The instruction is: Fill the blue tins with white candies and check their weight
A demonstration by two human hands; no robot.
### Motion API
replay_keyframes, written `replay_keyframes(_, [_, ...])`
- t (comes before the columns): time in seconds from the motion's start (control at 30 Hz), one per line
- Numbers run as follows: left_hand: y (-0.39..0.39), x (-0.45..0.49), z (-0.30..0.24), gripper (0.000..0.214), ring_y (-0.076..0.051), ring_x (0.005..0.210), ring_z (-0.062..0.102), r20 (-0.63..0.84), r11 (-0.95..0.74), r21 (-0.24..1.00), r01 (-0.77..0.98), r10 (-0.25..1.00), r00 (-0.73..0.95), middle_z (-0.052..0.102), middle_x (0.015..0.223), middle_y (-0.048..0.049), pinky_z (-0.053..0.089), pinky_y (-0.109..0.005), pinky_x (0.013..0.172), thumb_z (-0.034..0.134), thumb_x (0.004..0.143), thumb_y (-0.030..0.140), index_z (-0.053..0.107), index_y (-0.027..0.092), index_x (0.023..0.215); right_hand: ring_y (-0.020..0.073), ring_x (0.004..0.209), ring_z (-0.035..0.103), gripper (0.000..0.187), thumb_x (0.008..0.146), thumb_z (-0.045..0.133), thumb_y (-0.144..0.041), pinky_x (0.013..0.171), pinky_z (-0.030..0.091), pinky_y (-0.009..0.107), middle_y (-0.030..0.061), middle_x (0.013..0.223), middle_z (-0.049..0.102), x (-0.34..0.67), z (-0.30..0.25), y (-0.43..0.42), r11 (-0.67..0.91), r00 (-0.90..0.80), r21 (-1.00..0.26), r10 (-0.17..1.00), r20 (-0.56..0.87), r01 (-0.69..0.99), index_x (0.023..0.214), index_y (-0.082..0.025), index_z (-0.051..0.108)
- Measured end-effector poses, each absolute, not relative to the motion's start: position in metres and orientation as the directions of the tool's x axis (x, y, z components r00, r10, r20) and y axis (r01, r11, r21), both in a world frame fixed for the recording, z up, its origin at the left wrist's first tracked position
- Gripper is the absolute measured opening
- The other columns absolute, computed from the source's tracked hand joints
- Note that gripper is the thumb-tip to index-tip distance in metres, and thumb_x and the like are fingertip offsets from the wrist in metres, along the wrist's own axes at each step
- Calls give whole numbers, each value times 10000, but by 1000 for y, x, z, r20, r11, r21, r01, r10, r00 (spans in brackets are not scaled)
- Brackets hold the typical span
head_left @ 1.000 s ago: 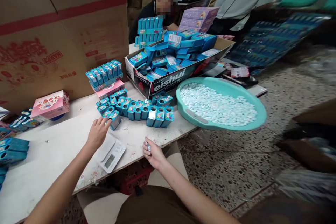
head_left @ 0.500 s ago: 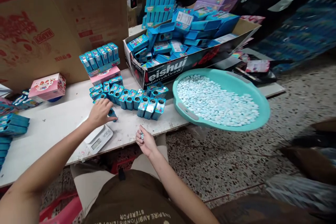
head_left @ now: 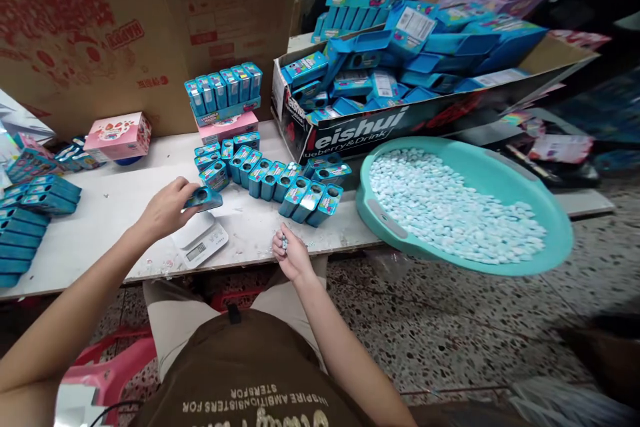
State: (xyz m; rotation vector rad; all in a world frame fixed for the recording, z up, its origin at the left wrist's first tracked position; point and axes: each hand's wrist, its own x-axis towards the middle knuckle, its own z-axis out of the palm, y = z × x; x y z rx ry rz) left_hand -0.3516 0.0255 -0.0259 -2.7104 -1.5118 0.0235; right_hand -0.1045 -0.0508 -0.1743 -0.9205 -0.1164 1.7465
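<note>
My left hand grips a small blue tin, tilted on its side just above the white kitchen scale. My right hand is closed at the table's front edge with a few pale candies pinched in its fingers. Behind the hands, several open blue tins stand in rows on the white table. A teal basin full of pale blue-white candies sits to the right, overhanging the table edge.
A cardboard tray piled with blue boxes stands behind the basin. A pink box and stacked blue tins lie at the left. A large cardboard carton walls the back. A red stool sits under me.
My left hand has lifted one blue tin out of the row and brought it over the scale. The right hand stays closed on the candies. The camera has tilted down and nearer.
</note>
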Motion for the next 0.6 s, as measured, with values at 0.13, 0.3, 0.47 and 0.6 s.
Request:
replay_keyframes(0.13, [4, -378, -24, 392, -207, 871, 543, 6, -462, -37, 886, 886, 463, 518, 993, -80, 439, -325, 770, 434, 868, 473, 528, 182, 1114, 20, 333, 266, 357, 762, 646, -407, 319, 137, 165, -88, 434, 368, -108, -176, -43, -421, -113, -508, 841, -530, -751, 616, -198, 396])
replay_keyframes(0.3, [-3, -388, -39, 393, -202, 863, 545, -12, -374, 24, 927, 927, 374, 519, 965, -74, 442, -316, 754, 439, 861, 487, 544, 177, 1079, 20, 320, 242, 362, 798, 612, -398, 313, 142, 156, -98, 426, 336, -110, -179, -40, -480, -170, -471, 811, -560, -740, 613, -201, 372])
replay_keyframes(0.47, [-3, -390, -44, 406, -198, 872, 545, -6, -291, 46, 956, 957, 292, 512, 994, -68, 440, -307, 756, 461, 852, 490, 542, 181, 1104, 18, 319, 256, 343, 843, 567, -356, 306, 161, 147, -93, 432, 353, -109, -180, -40, -478, -166, -444, 800, -577, -758, 612, -197, 369])
replay_keyframes(0.6, [0, -394, -49, 412, -203, 895, 547, -17, -255, 49, 966, 966, 256, 513, 1003, -67, 438, -305, 763, 464, 848, 492, 553, 192, 1117, 21, 316, 265, 346, 851, 557, -365, 303, 170, 145, -96, 431, 348, -109, -180, -41, -486, -169, -445, 795, -582, -752, 619, -200, 360])
